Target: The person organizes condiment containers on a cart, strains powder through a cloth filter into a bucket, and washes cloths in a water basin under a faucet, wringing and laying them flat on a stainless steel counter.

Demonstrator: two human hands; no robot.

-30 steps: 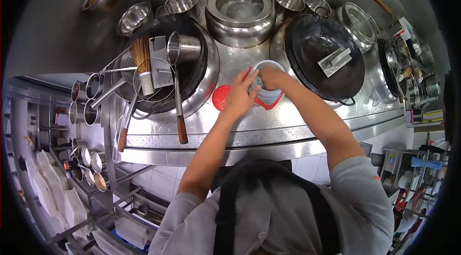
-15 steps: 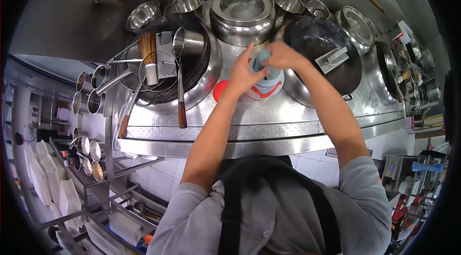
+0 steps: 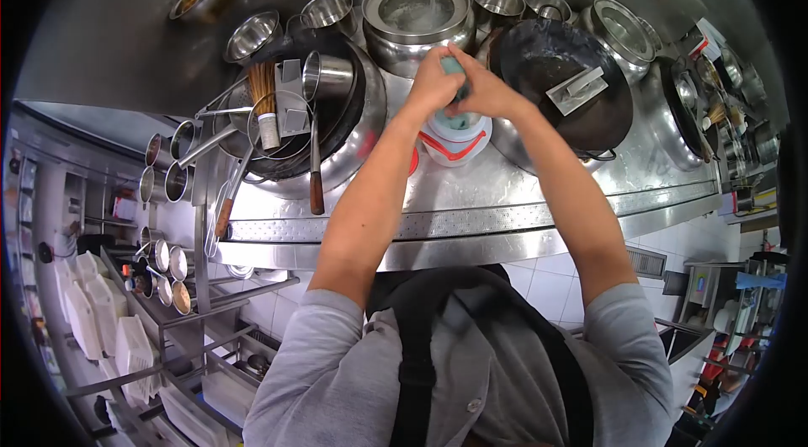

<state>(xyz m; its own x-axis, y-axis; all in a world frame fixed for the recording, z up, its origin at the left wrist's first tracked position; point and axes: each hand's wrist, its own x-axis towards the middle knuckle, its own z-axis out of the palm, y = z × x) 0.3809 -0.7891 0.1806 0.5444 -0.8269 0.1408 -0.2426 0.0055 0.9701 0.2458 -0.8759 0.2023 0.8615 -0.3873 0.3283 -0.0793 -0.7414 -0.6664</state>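
Observation:
Both hands meet over a white bucket (image 3: pixel 454 146) with a red handle on the steel counter. My left hand (image 3: pixel 435 83) and my right hand (image 3: pixel 486 89) are wrapped round a bunched grey-green cloth (image 3: pixel 452 66), which shows between the fingers. The cloth is held above the bucket's mouth, and its lower part hangs near the rim. Just behind the hands stands a round steel pot (image 3: pixel 418 18) with water running into it. Part of a red object (image 3: pixel 413 162) shows at the bucket's left side.
On the left a wok (image 3: pixel 337 123) carries a bamboo brush (image 3: pixel 264 102), strainers and a steel ladle (image 3: pixel 328 75). A black wok (image 3: pixel 547 68) with a metal piece (image 3: pixel 577 92) sits on the right. Steel bowls (image 3: pixel 497 1) line the back.
The cloth has come up out of the bucket. My right hand has moved in beside my left, and both have closed round the cloth.

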